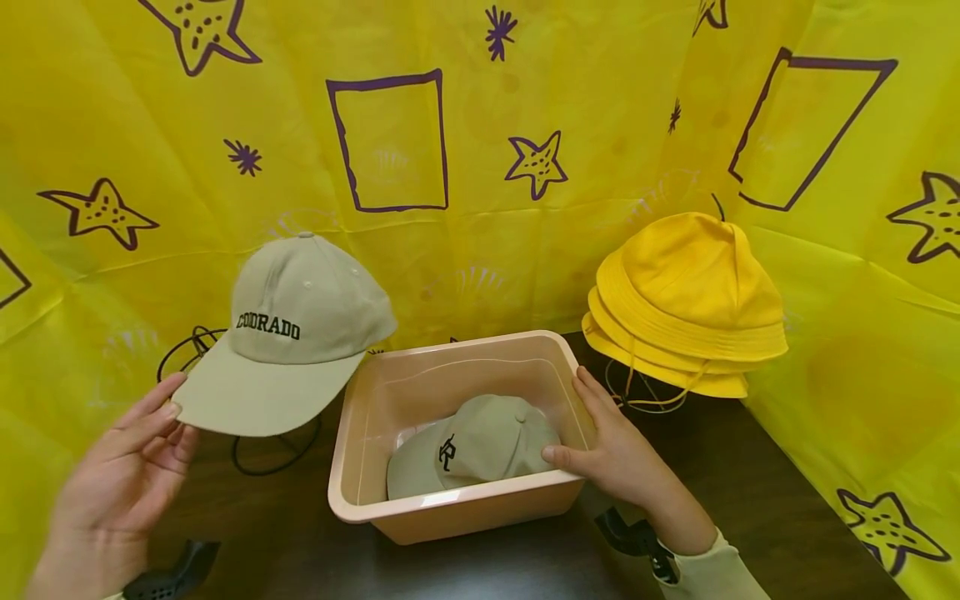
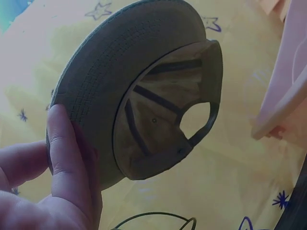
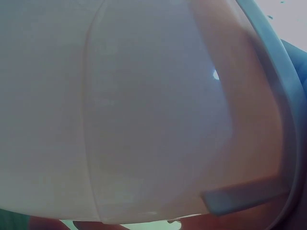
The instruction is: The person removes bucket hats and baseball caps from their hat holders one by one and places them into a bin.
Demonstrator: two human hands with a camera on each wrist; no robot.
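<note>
My left hand point(image 1: 127, 475) pinches the brim of a pale khaki baseball cap point(image 1: 315, 292) lettered COLORADO, thumb and fingers at its left edge. The left wrist view shows the underside of this cap point(image 2: 153, 115), with its inner seams and back strap opening. My right hand point(image 1: 626, 454) grips the right rim of a peach plastic bin point(image 1: 472, 512), thumb over the rim near the front corner. Inside the bin lies a second khaki cap point(image 1: 498, 437) with a dark emblem, its brim toward the left. The bin wall point(image 3: 153, 115) fills most of the right wrist view.
A stack of yellow bucket hats point(image 1: 686, 300) sits on a wire stand point(image 1: 645, 387) at the right. Another black wire stand point(image 1: 273, 471) is behind and below the COLORADO cap. A yellow patterned cloth point(image 1: 480, 250) hangs behind the dark table point(image 1: 720, 492).
</note>
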